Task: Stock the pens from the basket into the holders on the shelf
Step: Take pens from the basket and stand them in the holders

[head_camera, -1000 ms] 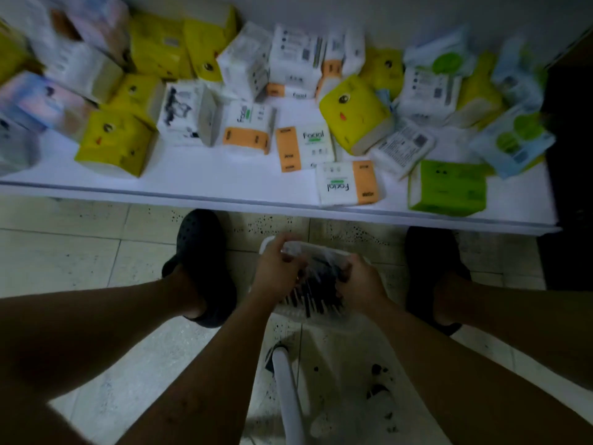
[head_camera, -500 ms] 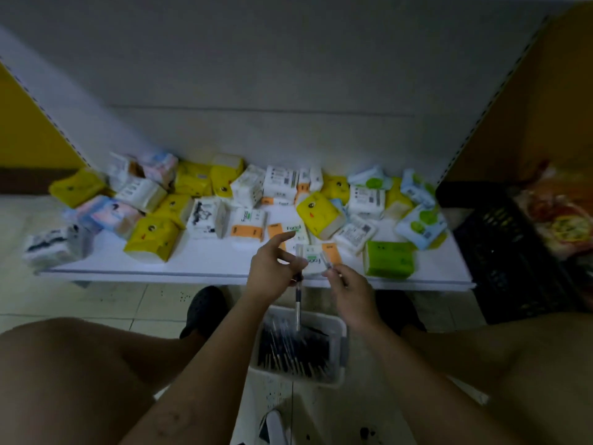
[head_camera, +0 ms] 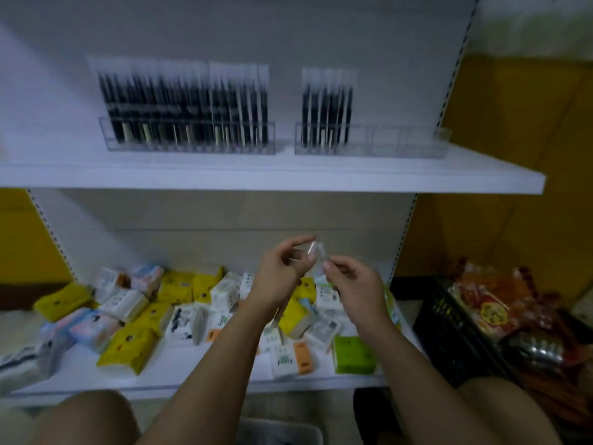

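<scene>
Pen in a clear plastic sleeve [head_camera: 313, 250]: its top end is pinched between thumb and forefinger of the left hand [head_camera: 282, 277], while the curled fingertips of the right hand [head_camera: 353, 284] nip the sleeve just beside; the rest is blurred. Above the grip, on the white upper shelf [head_camera: 321, 175], the clear plastic left holder [head_camera: 192, 150] is packed with dark pens [head_camera: 183, 104]. The clear plastic right holder [head_camera: 404, 139] has them only at its left end. Below the grip shows the rim of the pale basket [head_camera: 282, 431], its contents hidden. Behind the grip, tissue packs [head_camera: 125, 348] lie scattered on the white lower shelf [head_camera: 179, 367]. To its right, a black plastic crate [head_camera: 449, 332] holds red snack packets [head_camera: 494, 309].
</scene>
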The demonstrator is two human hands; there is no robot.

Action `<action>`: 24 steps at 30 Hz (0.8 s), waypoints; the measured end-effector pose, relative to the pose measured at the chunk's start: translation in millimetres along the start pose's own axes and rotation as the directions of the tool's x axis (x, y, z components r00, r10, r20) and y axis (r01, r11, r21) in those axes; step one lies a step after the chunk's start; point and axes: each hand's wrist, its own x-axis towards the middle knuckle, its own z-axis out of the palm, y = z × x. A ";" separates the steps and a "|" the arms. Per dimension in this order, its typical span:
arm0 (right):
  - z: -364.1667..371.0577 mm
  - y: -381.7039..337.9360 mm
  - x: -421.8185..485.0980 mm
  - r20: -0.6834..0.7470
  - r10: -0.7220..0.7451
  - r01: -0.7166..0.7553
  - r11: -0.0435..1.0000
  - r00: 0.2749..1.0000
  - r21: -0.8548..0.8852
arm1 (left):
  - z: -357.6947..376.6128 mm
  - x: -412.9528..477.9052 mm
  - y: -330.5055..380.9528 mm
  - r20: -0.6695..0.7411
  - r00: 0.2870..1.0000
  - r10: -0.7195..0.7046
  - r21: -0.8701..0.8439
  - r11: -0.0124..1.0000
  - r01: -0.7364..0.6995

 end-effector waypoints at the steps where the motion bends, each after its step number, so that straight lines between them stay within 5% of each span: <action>1: -4.1 -13.0 5.4 -0.007 -0.016 0.017 1.000 1.000 0.018 | 2.4 4.2 13.8 0.015 1.000 0.022 -0.010 1.000 -0.022; 13: -48.4 -144.6 87.6 0.017 -0.180 0.179 0.983 0.984 0.032 | 17.9 68.5 169.7 0.079 0.948 0.308 0.153 0.936 -0.317; 24: -62.8 -212.0 173.8 0.034 -0.378 0.379 0.924 0.925 -0.042 | 30.1 141.1 234.7 0.077 0.894 0.441 0.248 0.860 -0.445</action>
